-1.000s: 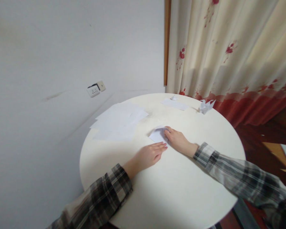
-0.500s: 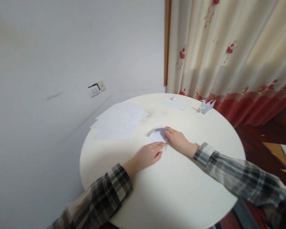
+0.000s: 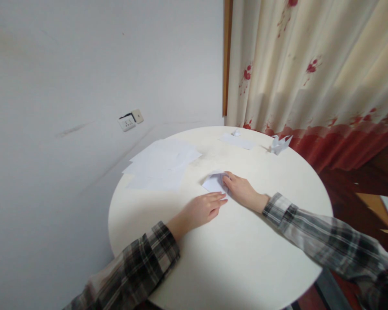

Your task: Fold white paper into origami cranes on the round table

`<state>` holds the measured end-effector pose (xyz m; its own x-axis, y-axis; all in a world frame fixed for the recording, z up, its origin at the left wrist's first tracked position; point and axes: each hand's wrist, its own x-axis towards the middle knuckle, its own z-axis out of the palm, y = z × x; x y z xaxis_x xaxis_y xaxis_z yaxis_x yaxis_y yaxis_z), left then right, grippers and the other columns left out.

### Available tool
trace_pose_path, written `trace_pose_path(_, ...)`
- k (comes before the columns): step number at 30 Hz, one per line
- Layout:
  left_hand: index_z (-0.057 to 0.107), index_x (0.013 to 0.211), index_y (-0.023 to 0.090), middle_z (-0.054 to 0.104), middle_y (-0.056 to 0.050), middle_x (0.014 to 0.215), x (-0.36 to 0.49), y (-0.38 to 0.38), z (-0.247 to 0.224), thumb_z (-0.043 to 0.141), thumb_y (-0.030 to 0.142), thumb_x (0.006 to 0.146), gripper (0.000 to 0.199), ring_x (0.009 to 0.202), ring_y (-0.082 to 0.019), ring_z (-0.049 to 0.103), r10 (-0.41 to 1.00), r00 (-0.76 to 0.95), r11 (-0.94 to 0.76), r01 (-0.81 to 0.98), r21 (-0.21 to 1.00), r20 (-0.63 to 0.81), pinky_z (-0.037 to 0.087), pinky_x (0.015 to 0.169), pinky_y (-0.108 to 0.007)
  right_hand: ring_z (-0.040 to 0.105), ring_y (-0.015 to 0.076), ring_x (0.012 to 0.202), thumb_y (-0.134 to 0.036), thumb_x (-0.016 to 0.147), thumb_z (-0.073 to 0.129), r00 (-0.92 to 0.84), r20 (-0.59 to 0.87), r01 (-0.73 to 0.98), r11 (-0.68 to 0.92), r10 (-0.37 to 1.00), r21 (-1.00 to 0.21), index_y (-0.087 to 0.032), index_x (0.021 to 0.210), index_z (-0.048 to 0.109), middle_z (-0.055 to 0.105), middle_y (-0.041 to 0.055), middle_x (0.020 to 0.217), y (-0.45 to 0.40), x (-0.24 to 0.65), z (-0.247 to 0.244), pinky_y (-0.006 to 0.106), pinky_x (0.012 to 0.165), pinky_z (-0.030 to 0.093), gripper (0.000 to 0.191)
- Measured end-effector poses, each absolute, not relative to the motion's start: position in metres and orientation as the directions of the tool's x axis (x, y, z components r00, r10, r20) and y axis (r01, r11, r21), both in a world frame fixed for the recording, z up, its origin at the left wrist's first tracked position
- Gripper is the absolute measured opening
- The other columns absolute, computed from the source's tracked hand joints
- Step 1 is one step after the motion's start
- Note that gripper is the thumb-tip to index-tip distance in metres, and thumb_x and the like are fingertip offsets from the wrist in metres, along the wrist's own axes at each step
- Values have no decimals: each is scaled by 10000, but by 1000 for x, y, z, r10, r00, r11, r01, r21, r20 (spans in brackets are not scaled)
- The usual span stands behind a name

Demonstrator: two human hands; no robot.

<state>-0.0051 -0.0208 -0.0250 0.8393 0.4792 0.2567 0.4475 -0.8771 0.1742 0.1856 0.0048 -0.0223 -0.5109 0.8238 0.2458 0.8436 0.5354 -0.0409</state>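
A partly folded sheet of white paper (image 3: 213, 182) lies on the round white table (image 3: 245, 249) between my hands. My right hand (image 3: 241, 188) grips its right side, with the thumb on top and the fingers curled around the edge. My left hand (image 3: 203, 209) rests at the paper's near edge. Its fingers are stretched out, and their tips touch or cover the near corner, so that corner is partly hidden. Plaid sleeves cover both forearms.
Several loose white sheets (image 3: 163, 161) overlap at the table's left. A folded paper crane (image 3: 280, 145) stands at the far right. Near the back edge, a small folded paper piece (image 3: 236, 133) sits by a flat sheet (image 3: 237, 141). A wall and a curtain (image 3: 310, 86) border the table.
The fingers of my left hand have shifted slightly and spread a little at the paper's near corner. My right hand keeps its hold in the same place.
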Motion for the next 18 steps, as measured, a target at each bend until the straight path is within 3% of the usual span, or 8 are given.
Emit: trace_pose_path(18,509,1187,140,520,-72,1272,-5,-22,-27,372,130,858,356,1203,-133,447,486,831,-873,448,193,269,350,1046,-312,576,173,879,-194,912,347,-516,250,844,536,819,-14,-136,1076,459,478,135,1193,6,186,-24,256,644,472,207)
